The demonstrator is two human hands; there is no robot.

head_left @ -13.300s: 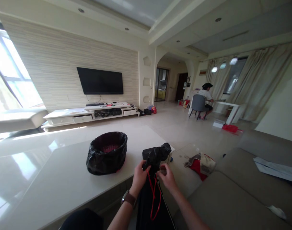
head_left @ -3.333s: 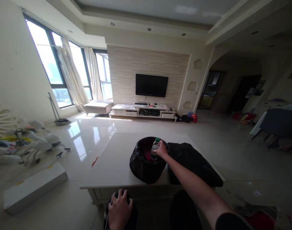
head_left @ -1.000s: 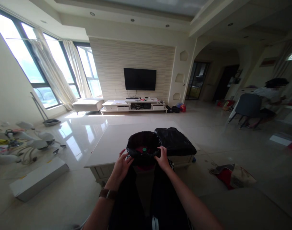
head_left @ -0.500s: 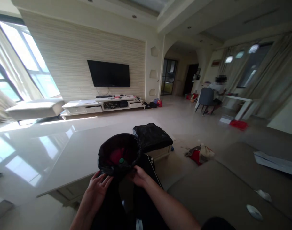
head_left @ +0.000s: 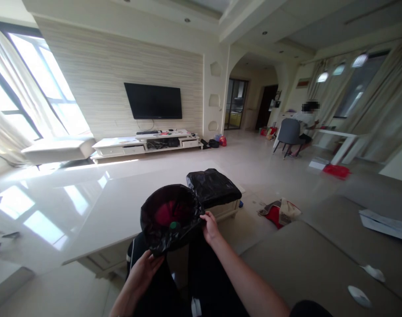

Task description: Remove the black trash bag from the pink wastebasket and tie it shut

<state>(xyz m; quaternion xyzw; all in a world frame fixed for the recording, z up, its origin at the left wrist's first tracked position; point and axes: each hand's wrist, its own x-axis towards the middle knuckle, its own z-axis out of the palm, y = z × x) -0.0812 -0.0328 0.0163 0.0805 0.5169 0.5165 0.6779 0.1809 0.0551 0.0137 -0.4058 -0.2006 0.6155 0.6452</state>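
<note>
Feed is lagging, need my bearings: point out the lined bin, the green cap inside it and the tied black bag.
Lined bin point(head_left: 187, 209): head view, on the liner's right rim.
Green cap point(head_left: 173, 225): head view, on the cap's top.
Tied black bag point(head_left: 214, 187): head view, on its upper surface.

- Bin liner point(head_left: 169, 231): glossy black.
- Bin point(head_left: 166, 212) inside it: red.
- Cap point(head_left: 173, 225) in the bin: green.
- Bag point(head_left: 213, 187) on the table: black.
- Table point(head_left: 115, 207): white, shiny.
- TV point(head_left: 153, 101): black.
- Wall point(head_left: 98, 79) behind it: beige, fine horizontal stripes.
- Sofa point(head_left: 303, 259): grey-beige.
- Trousers point(head_left: 207, 281): black, white side stripe.
- Chair point(head_left: 289, 130): grey.
</note>
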